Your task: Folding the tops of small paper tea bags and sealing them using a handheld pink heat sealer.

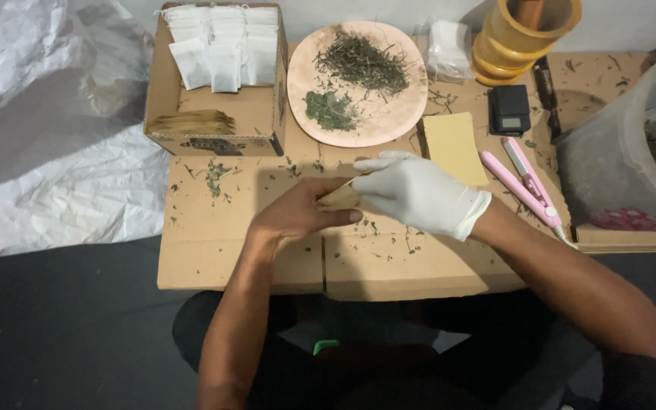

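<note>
Both hands meet on a small tan paper packet (339,197), held just above the flattened cardboard sheet (267,250) that serves as the work surface. The bare left hand (298,216) is closed around the packet's near end, thumb along its lower edge. The gloved right hand (419,193), in a white glove, pinches the packet's far end from above, fingers curled over it. Most of the packet is hidden between the two hands; its contents cannot be told.

Loose green herb flakes (214,176) lie scattered on the cardboard sheet to the left of the packet. Just beyond the packet, a round pink plate (389,121) carries two heaps of dried herbs. Right of the packet, close to the gloved hand, lies a yellow paper sheet (454,146), then a pink flat-iron sealer (525,182). Beyond the sealer sits a small black pocket scale (509,110). Left of the plate stands an open cardboard box (214,121) holding white tea-bag sachets (222,42) and a stack of tan packets. A yellow mortar (521,38) stands beyond the scale
</note>
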